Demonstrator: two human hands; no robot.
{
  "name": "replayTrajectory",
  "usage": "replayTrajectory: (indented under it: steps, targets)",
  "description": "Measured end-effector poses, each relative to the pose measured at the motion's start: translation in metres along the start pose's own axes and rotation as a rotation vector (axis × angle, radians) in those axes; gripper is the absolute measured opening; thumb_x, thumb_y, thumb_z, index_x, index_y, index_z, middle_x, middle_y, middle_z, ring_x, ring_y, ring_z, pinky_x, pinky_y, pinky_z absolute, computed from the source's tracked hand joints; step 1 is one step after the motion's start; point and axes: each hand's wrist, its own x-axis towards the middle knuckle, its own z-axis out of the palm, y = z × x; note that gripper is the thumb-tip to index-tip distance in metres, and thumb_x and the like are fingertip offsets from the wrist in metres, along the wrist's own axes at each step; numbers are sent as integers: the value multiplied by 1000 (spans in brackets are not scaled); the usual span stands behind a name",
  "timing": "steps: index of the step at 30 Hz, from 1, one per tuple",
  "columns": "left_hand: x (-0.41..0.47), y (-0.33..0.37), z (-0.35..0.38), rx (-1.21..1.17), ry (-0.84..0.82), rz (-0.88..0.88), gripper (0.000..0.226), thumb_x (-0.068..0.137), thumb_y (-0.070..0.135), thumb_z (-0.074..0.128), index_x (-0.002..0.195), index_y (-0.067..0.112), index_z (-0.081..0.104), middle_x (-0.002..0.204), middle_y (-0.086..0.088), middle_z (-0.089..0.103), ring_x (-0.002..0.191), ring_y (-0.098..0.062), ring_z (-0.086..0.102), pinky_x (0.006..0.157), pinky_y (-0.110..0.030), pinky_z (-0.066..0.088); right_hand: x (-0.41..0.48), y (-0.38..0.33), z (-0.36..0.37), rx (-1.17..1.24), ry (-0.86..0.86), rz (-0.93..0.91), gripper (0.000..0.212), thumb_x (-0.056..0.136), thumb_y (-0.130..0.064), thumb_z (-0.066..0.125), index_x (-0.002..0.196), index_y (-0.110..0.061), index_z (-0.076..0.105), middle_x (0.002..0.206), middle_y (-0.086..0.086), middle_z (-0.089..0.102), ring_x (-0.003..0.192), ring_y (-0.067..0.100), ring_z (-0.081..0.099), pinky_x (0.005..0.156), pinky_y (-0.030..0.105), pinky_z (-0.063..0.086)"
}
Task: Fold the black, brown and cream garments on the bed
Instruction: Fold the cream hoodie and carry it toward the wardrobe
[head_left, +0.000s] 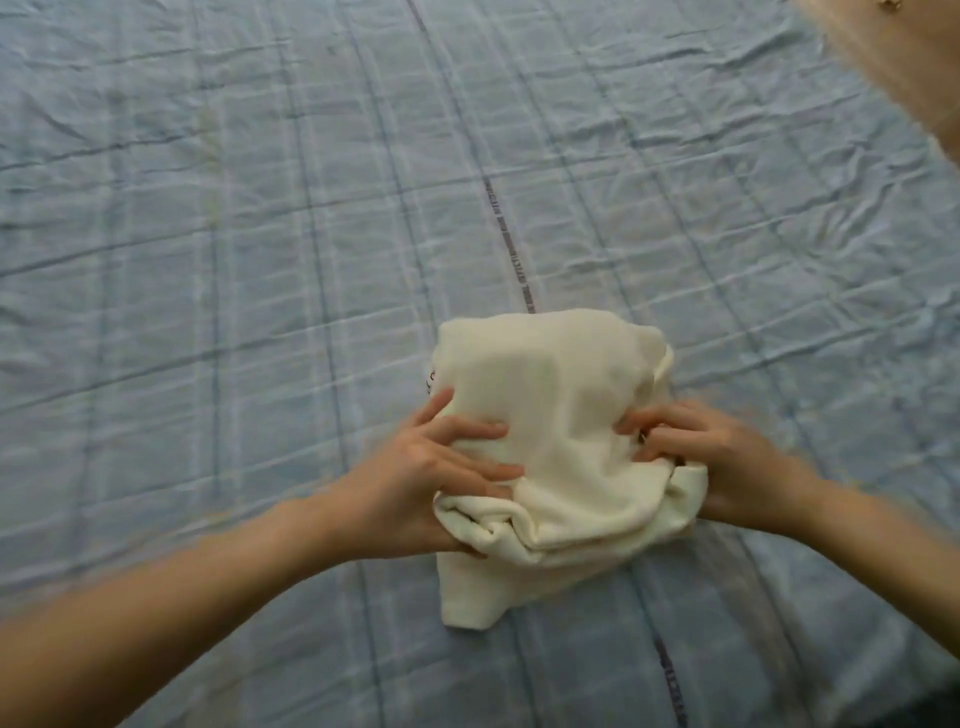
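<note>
A cream garment (556, 415), folded into a thick bundle, sits just above the middle of the bed. My left hand (431, 478) grips its left side, thumb below and fingers spread over the top layer. On the right side my right hand (711, 462) pinches the edge, fingertips pressed into the cloth. A loose flap of the garment hangs down toward me below the bundle. No black or brown garment is in view.
The bed (260, 260) is covered by a wrinkled light-blue checked sheet that fills the view. A pale fuzzy thing (904, 67) shows at the top right corner. A dark strip marks the bed's near edge at the bottom right.
</note>
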Motion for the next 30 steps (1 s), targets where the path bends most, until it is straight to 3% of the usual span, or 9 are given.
replayTrajectory:
  steps: [3,6,8,11,14,17,20,23,30]
  targets:
    - [-16,13,33,41,-92,14,39,80,51,72,115,33,71,129,17,63,137,-9,43,119,-42,8,-17,-14,9,-119,-195,13,27,75,-22,82,98,-12,73,127,2,64,116,17,58,94,26,49]
    - [-19,15,44,119,-161,16,46,78,48,75,120,31,68,137,19,56,139,-8,39,120,-36,2,-17,-22,-18,53,-432,236,42,76,-27,73,117,-26,70,136,-17,57,129,7,50,108,19,38]
    - [-18,13,40,141,-184,17,48,79,49,73,123,32,66,140,20,53,141,-6,33,120,-37,-3,1,-36,-39,320,-251,420,31,78,-32,62,107,-35,73,118,-22,67,115,6,60,101,25,44]
    - [-17,21,32,202,-270,10,56,77,52,70,128,31,62,145,19,48,145,-6,25,120,-38,-8,47,-65,-27,54,251,361,40,89,-40,46,120,-24,65,118,-2,63,113,22,57,98,33,42]
    - [-11,38,17,186,-272,-1,49,85,55,59,127,30,62,138,18,55,142,-8,32,117,-42,7,88,-82,14,-210,137,465,64,94,-50,30,153,-24,33,157,5,34,148,25,23,119,47,16]
    - [13,51,-10,99,81,-44,27,97,36,48,103,20,69,99,8,69,99,-17,60,88,-42,41,98,-76,47,-240,94,556,73,91,-54,8,156,-24,23,163,-3,24,153,21,9,121,49,2]
    - [54,46,-20,223,386,-308,33,99,24,40,122,14,61,122,-6,63,110,-27,55,94,-45,42,101,-78,62,-253,173,538,70,95,-48,14,154,-15,30,160,2,31,151,25,17,120,54,7]
    - [75,33,2,222,202,-721,54,102,37,29,150,13,32,157,-11,28,145,-28,23,116,-53,18,87,-72,65,-161,210,463,67,97,-45,23,154,-10,29,161,6,27,152,21,16,122,49,7]
    - [49,-18,37,225,130,-515,59,94,33,38,137,-7,47,134,-33,46,121,-51,45,104,-61,34,54,-39,98,-238,243,362,72,95,-50,38,154,-10,27,161,14,22,151,29,18,122,47,16]
